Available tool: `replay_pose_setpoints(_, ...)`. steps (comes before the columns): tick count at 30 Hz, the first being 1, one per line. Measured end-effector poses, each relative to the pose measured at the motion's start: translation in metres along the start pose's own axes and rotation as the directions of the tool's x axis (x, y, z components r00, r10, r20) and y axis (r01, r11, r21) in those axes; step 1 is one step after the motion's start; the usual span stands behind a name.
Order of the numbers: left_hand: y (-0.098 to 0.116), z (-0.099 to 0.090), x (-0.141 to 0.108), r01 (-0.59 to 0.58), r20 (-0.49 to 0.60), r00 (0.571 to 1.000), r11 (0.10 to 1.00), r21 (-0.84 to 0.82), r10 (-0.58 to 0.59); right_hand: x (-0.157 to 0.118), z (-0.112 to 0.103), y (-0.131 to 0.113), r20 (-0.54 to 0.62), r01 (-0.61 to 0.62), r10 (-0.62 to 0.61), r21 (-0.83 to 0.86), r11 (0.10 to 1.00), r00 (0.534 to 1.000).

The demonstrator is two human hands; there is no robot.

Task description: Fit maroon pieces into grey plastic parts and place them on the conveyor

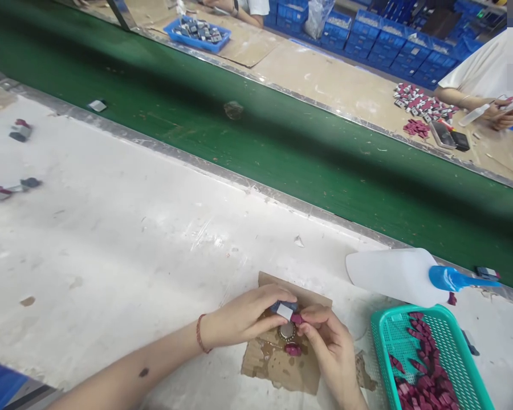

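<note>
At five o'clock in the view, over brown cardboard, the left hand pinches a blue-and-white block; the right hand holds a maroon piece at its four o'clock corner. This block looks part-done. Another maroon piece lies at six o'clock; many fill the green basket at four o'clock, its near end cut off. Fingers partly hide the block; whether it's joined, I cannot tell.

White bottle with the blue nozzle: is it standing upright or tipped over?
Tipped over: the white bottle lies on its side on the table, its blue nozzle pointing sideways, not up.
</note>
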State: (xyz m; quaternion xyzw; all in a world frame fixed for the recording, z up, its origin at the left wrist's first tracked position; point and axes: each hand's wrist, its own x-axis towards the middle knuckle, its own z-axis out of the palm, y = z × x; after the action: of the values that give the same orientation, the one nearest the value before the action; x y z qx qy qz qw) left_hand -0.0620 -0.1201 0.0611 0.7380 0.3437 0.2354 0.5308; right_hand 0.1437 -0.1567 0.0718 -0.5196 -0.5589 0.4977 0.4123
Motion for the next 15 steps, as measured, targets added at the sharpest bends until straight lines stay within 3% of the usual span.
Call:
replay_pose_setpoints(10, -0.005, 0.003, -0.003, -0.084, -0.069, 0.994, 0.995, 0.048, 0.088, -0.007, 0.003, 0.007, 0.041, 0.096, -0.091, -0.151, 0.984, 0.995)
replay_pose_setpoints(15, -0.003, 0.009, -0.006, -0.106, -0.152, 0.982, 0.993, 0.053, 0.113, -0.008, 0.0, -0.016, 0.084, 0.163, -0.144, -0.302, 0.939, 0.986)
